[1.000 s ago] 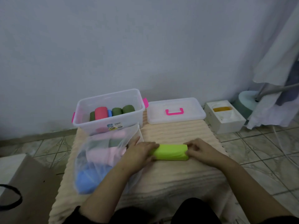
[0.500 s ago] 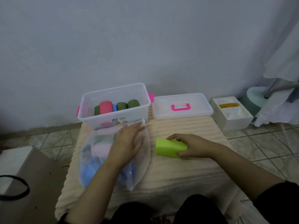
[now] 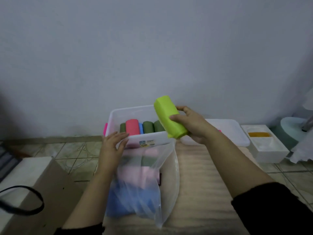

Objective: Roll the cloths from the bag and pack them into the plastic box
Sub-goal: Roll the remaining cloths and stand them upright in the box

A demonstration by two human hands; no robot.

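lime roll (image 3: 169, 120) tilted, held above clear plastic box (image 3: 116, 114) | box holds five rolls | bag (image 3: 162, 168) of cloths in front

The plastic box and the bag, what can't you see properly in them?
Head view only:
- Plastic box: its right end is covered by the lime green rolled cloth held in the right hand.
- Sticker on the box: print too small to read.
- Plastic bag: the cloths inside are blurred, uncountable.
- Box lid: partly behind the right hand.
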